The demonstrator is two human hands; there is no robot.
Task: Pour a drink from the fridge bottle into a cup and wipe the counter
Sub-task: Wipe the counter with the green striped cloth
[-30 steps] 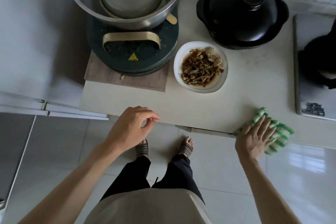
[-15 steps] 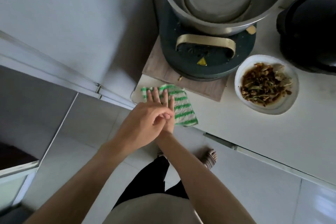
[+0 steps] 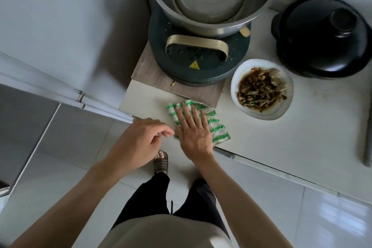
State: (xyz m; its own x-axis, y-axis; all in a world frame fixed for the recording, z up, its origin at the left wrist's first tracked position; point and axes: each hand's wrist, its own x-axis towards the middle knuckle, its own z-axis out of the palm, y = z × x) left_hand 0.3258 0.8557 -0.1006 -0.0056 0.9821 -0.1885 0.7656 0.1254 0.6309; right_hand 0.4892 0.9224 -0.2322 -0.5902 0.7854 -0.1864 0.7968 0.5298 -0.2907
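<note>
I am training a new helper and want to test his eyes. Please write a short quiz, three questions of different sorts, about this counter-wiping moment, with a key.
1. True or false: the right hand lies flat on the green-and-white striped cloth.
2. Which stands nearest the cloth? A) the black lidded clay pot B) the white bowl of cooked food C) the wooden board under the dark green round cooker
3. Fill in: the left hand hovers off the edge of the white counter, holding ____.

Key: 1 true; 2 C; 3 nothing.
</note>
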